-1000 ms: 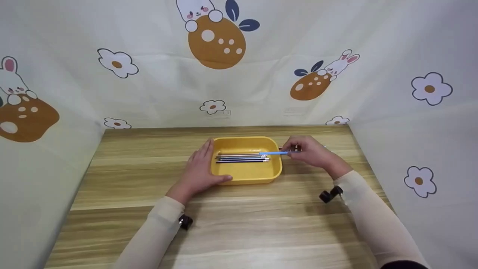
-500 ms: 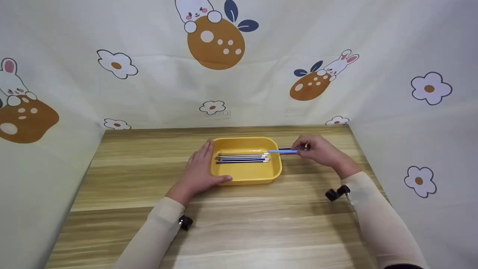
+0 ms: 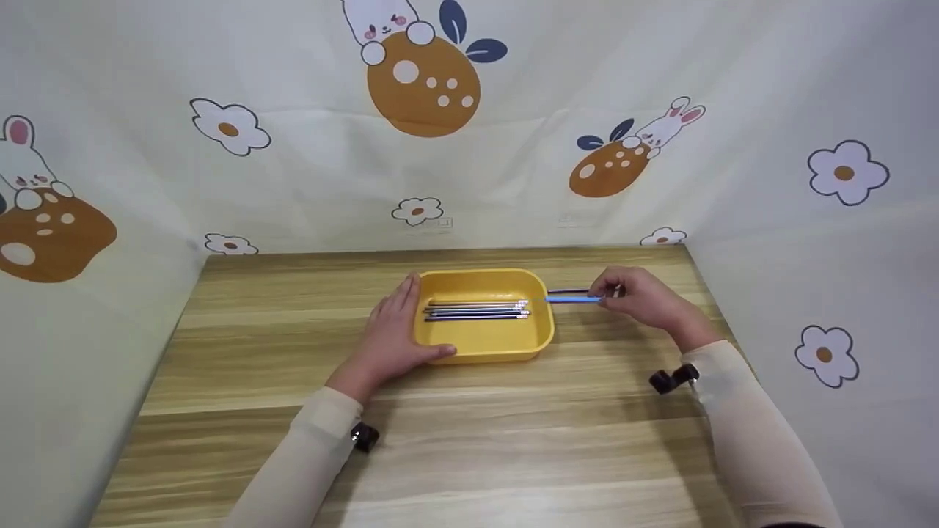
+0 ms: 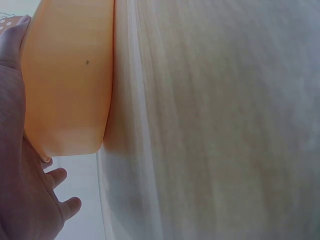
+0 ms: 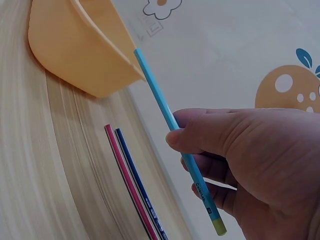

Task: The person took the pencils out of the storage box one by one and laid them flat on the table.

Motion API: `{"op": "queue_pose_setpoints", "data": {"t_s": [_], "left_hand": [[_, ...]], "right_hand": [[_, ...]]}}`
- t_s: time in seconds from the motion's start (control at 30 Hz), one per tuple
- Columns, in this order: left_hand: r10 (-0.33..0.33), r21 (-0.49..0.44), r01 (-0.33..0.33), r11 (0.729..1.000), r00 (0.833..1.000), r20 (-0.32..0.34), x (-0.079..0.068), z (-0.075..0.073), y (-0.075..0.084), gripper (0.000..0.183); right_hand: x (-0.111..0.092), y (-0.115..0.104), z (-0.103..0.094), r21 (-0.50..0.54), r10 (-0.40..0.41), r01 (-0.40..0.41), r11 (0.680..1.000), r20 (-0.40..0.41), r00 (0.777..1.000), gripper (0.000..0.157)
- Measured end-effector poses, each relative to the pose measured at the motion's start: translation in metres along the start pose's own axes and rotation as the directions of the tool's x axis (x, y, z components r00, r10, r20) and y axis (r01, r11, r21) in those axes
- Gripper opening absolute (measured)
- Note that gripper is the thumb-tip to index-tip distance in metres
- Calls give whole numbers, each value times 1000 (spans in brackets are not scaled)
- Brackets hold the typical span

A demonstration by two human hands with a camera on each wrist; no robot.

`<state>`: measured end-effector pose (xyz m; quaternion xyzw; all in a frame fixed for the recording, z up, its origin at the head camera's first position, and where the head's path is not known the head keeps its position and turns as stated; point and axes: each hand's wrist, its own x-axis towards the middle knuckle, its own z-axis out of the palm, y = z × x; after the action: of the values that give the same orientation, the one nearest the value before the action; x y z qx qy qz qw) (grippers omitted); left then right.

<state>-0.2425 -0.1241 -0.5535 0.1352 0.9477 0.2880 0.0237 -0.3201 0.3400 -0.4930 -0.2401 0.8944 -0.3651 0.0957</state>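
My right hand (image 3: 642,297) pinches a light blue pencil (image 5: 157,95) between thumb and fingers. In the head view this pencil lies nearly level, its left end by the right rim of a yellow plastic bin (image 3: 484,341). Several slim pencils (image 3: 473,311) with pale tips at their right ends lie side by side in the bin. At the bin's left end rests my left hand (image 3: 389,334), spread, its thumb on the near rim and its fingers along the left side. The left wrist view shows that hand (image 4: 20,165) against the bin's outer wall (image 4: 70,85).
Beside the bin, a pink pencil (image 5: 127,182) and a dark blue pencil (image 5: 137,177) lie on the wood-grain table (image 3: 469,433). A pale curtain (image 3: 308,169) printed with rabbits and flowers stands behind the table and along its sides.
My right hand has moved rightward with the light blue pencil, drawing its left end from over the bin to the right rim. My left hand and the bin stay in place.
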Motion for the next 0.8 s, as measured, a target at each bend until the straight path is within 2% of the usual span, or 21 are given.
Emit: {"op": "queue_pose_setpoints", "data": {"t_s": [0.47, 0.8], "left_hand": [[8, -3, -8, 1000, 1000, -6, 0, 0, 0, 145], [19, 6, -19, 1000, 1000, -11, 0, 0, 0, 145]], "right_hand": [[-7, 9, -11, -50, 69, -70, 996, -23, 997, 19], [-8, 18, -10, -68, 33, -35, 997, -35, 999, 21]]}}
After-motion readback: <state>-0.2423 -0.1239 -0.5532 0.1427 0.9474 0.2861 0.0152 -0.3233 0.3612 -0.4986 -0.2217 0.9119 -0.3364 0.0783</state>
